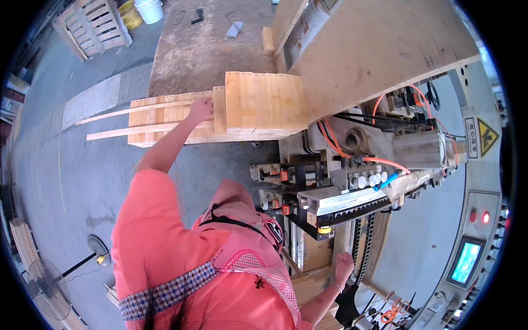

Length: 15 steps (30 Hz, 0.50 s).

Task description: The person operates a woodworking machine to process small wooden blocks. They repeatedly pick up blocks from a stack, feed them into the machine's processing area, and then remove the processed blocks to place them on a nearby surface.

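My left arm reaches forward over a row of light wooden boards (157, 115) packed side by side. My left hand (202, 108) is closed at the edge of a narrow upright wooden board (219, 110), next to a taller block of boards (265, 102). Two long thin wooden strips (140, 132) lie across the lower row and stick out past its left end. My right hand (344, 265) is held low on the right beside the machine's black chain track (367, 247). Its fingers are curled, and whatever is inside them is hidden.
The machine (352, 187), with orange hoses and metal clamps, stands at the right. Beyond it is a control panel (465, 261) with a lit screen. A worn brown tabletop (209, 49) lies ahead. At the left are a standing fan (49, 289) and a wooden pallet (96, 27).
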{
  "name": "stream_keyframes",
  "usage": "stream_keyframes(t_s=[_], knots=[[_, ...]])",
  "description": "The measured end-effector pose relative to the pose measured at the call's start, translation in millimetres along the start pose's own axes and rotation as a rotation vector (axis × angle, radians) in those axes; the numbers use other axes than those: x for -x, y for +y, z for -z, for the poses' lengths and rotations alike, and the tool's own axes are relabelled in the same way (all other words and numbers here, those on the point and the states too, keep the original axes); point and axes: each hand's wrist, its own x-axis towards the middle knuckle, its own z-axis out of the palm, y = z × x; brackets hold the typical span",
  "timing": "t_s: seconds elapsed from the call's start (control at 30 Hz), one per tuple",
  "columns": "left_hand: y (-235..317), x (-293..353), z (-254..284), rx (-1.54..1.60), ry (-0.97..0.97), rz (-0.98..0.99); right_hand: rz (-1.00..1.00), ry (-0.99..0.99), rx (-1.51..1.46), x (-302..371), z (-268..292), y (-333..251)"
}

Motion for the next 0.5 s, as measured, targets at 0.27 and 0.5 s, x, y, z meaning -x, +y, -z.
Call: stream_keyframes(t_s=[0.27, 0.5], knots=[[-11, 86, -36, -0.514, -0.127, -0.262, -0.447, 0.053, -0.157, 72, 27, 51], [-26, 72, -24, -0.94, -0.059, -0.516, -0.51, 0.183, 0.169, 115, 69, 39]])
